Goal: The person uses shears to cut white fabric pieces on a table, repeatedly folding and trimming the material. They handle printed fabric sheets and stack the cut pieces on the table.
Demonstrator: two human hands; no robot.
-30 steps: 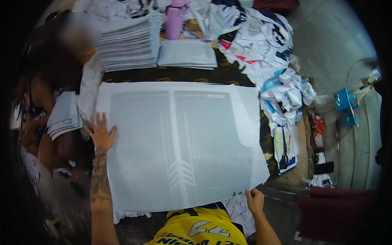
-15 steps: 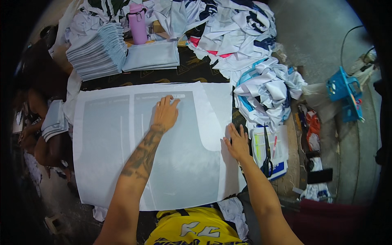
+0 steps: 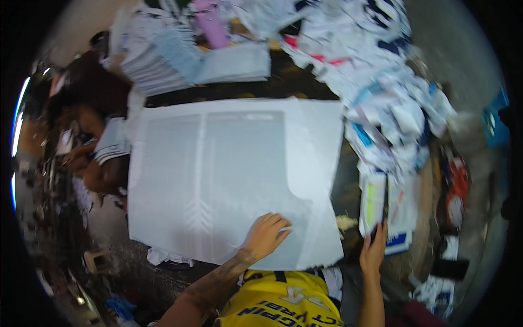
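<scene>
Head view: dark scissors [image 3: 386, 192] lie right of the grey-white sheet [image 3: 248, 163], long axis running away from the nearer right hand [image 3: 373, 248], fingers at handle, closure unclear; left hand [image 3: 267, 235] over sheet, thumb apart from fingers.

Two hands [image 3: 267, 236], seemingly one bottle [image 3: 212, 26]

The sheet [image 3: 245, 152] is laid on the surface [image 3: 346, 188] — behind it, a folded stack [image 3: 155, 68] and a bottle [image 3: 211, 26] are placed; to its right, papers [image 3: 403, 204] and a cloth heap [image 3: 395, 117].
</scene>
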